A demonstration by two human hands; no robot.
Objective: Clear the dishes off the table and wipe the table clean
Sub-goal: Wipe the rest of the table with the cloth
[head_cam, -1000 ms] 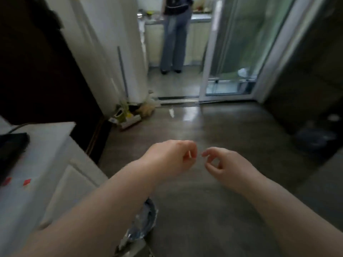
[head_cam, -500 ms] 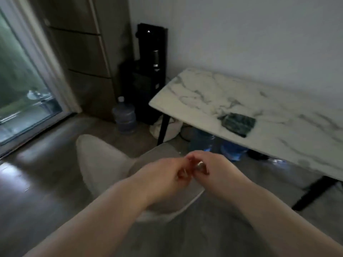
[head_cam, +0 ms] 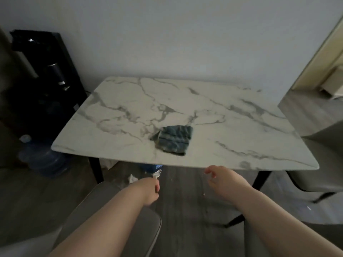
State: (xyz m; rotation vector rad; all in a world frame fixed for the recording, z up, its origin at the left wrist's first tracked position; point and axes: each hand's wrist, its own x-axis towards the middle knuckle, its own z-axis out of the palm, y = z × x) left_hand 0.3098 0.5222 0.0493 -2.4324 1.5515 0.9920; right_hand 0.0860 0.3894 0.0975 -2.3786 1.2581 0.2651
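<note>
Blue-green striped cloth (head_cam: 172, 140) looks soft, light and limp to me, so I'd gather it as a bunch from above, anywhere on the heap. It is rumpled and folded over on itself, with darker bands across it. It lies on the white marble-veined tabletop (head_cam: 130, 101), towards the near edge and about mid-width, with no dishes that I can see. Right hand (head_cam: 222, 180) hovers just short of that edge, fingers loosely curled and holding nothing. Left hand (head_cam: 148, 190) sits lower with its fingers tucked under; I cannot tell whether it pinches anything.

The left grip (head_cam: 148, 190) and right grip (head_cam: 224, 180) are bare hands on bare forearms.
</note>
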